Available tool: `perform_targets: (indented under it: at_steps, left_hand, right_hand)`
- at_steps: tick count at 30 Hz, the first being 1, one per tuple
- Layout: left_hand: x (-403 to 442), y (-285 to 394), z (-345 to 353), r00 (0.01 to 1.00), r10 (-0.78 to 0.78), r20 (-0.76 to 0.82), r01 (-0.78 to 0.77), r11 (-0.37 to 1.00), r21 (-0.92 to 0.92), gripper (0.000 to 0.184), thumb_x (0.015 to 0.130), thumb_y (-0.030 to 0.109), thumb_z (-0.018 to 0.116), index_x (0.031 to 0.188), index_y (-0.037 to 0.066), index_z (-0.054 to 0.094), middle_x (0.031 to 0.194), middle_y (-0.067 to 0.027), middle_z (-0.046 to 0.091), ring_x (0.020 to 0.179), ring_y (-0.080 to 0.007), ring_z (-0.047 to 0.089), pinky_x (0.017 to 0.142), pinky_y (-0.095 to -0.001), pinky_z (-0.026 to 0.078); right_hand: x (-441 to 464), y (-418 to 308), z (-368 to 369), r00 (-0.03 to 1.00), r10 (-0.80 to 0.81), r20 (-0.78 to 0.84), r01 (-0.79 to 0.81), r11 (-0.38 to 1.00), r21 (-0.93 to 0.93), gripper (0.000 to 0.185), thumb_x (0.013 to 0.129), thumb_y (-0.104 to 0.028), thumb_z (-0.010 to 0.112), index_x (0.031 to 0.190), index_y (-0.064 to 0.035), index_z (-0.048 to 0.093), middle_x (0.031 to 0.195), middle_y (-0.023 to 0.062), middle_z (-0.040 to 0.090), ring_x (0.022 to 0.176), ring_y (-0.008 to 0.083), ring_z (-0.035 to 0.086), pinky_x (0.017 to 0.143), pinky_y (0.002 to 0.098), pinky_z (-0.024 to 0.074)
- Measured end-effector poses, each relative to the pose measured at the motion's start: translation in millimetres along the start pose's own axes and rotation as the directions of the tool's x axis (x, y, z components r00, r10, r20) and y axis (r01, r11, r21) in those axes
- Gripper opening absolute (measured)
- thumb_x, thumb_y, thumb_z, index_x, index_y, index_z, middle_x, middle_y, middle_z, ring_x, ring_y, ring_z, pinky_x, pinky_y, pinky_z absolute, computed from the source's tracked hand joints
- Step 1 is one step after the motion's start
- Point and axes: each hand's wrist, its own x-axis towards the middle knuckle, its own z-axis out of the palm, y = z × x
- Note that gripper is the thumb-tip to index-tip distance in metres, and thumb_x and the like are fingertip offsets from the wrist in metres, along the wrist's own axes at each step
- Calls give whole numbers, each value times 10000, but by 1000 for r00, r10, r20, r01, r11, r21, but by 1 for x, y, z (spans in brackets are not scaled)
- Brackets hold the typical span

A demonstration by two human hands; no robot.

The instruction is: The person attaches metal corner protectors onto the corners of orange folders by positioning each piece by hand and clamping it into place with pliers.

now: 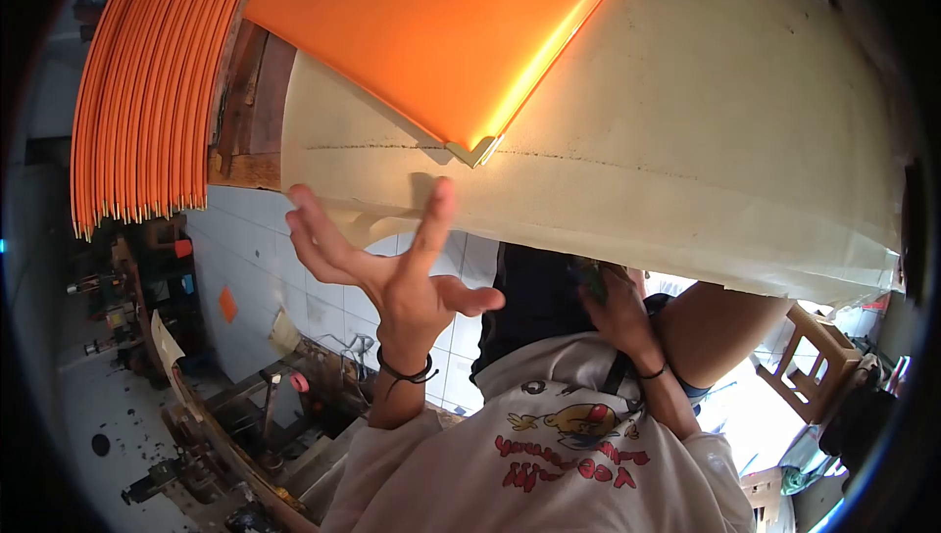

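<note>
My left hand (pixel 392 283) is raised in front of the table's near edge, fingers spread and holding nothing. Just beyond its fingertips lies a glossy orange folder or cover (pixel 441 33), flat on the table with one corner pointing toward me. A gold metal corner piece (pixel 475 150) sits on that corner. Low in my lap, below the tabletop, my right hand (pixel 619 313) is closed in shadow around something small with a greenish part; its kind cannot be made out.
The table is covered with beige sheeting (pixel 686 121), its loose edge hanging toward me. A row of orange covers with gold corners (pixel 157 92) stands at the far left. Workshop machinery (pixel 176 474) is at lower left, and a wooden stool (pixel 809 362) stands at right.
</note>
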Motion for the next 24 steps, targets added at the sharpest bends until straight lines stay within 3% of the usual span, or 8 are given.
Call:
perform_targets:
  at_steps: [2, 7, 9, 12, 15, 17, 20, 24]
  left_hand:
    - [-3, 11, -4, 996, -82, 24, 83, 994, -72, 998, 793, 966, 239, 1268, 239, 732, 1574, -428, 92, 1483, -536, 38, 1147, -722, 63]
    - [-5, 66, -1, 994, -102, 47, 108, 978, -178, 906, 789, 971, 242, 1218, 355, 749, 1591, -414, 73, 1478, -546, 4, 1162, -694, 40]
    - [-11, 48, -1, 989, -137, 56, 142, 985, -101, 904, 791, 968, 247, 1221, 350, 748, 1593, -413, 70, 1480, -546, -6, 1162, -695, 46]
    - [-5, 40, -8, 959, -271, 79, 280, 947, -155, 913, 791, 967, 255, 1238, 336, 741, 1599, -408, 50, 1481, -544, -37, 1159, -704, 59]
    - [-6, 80, -3, 974, -206, 92, 223, 939, -261, 922, 792, 966, 253, 1264, 332, 729, 1595, -412, 57, 1480, -544, -38, 1153, -706, 25]
    - [-7, 94, -3, 978, -191, 79, 204, 954, -218, 933, 802, 958, 248, 1278, 312, 725, 1601, -407, 50, 1483, -534, -39, 1154, -693, 20]
    - [-18, 61, -6, 931, -355, 82, 364, 915, -172, 967, 815, 942, 265, 1328, 246, 697, 1611, -403, 11, 1483, -528, 6, 1162, -666, 70]
    - [-26, 68, 6, 948, -314, 58, 319, 923, -217, 1042, 771, 960, 339, 1384, 174, 645, 1603, -416, -39, 1496, -512, -22, 1161, -665, 107]
  right_hand:
    - [-2, -2, 2, 999, 47, -17, -47, 999, 2, 348, 899, -128, 659, 1208, 23, 608, 1124, 292, 633, 1084, 485, 586, 962, 522, 458]
    - [3, 1, -1, 982, 122, 140, -136, 987, 90, 300, 912, -125, 641, 1161, 41, 619, 1128, 294, 632, 1084, 475, 598, 938, 505, 474]
    - [2, -2, -2, 993, 76, 86, -83, 993, 86, 274, 918, -124, 633, 1135, 44, 624, 1116, 291, 633, 1058, 474, 608, 917, 502, 481]
    - [1, -5, 0, 999, 53, 0, -53, 991, 123, 248, 924, -117, 626, 1110, 46, 626, 1091, 288, 635, 1014, 475, 618, 889, 502, 488]
    - [3, -13, -5, 999, 32, -4, -31, 995, 91, 227, 928, -108, 622, 1092, 49, 625, 1063, 286, 636, 979, 477, 625, 858, 504, 493]
    - [4, -15, -8, 1000, 17, 22, -19, 997, 76, 218, 931, -104, 620, 1081, 53, 622, 1049, 286, 636, 970, 476, 627, 844, 504, 494]
    - [0, -6, -4, 999, -36, -28, 37, 998, 57, 206, 935, -108, 620, 1050, 63, 617, 1030, 283, 634, 965, 470, 628, 831, 504, 492]
    - [-1, 0, -2, 999, 37, -21, -36, 997, 65, 210, 927, -114, 629, 1035, 66, 620, 1047, 269, 634, 982, 459, 626, 851, 489, 493]
